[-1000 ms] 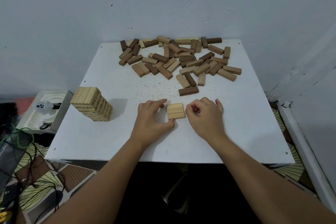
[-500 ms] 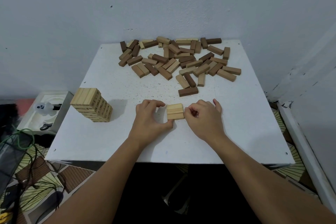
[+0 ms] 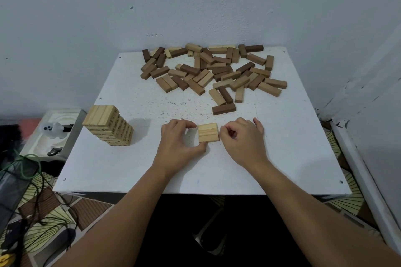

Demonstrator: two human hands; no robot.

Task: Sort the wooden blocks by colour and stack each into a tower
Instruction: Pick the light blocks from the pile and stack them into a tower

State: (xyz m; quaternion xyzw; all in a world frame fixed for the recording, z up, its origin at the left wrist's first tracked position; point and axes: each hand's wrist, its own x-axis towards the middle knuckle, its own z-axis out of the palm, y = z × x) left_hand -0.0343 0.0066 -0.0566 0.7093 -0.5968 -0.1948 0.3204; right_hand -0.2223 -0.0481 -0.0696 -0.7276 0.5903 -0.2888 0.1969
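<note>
Pale block row (image 3: 208, 132) flat on white worktop (image 3: 293, 147), pinched by left hand (image 3: 178, 143); right hand (image 3: 244, 138) curled, touching its end. Dark markings on pale tower (image 3: 108, 124) unreadable.

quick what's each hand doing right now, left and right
Left hand: pinches the row of light blocks between forefinger and thumb.
Right hand: fingers curled at the row's right end; whether it grips cannot be told.

White speckled bench (image 3: 282, 147). Pale pine tower (image 3: 108, 128) and pale block layer (image 3: 208, 132). Mixed tan, mid-brown and dark-brown loose blocks (image 3: 214, 73). Light grey wall (image 3: 195, 2). Brown-and-cream striped floor covering (image 3: 50, 212), possibly leaf-patterned.
</note>
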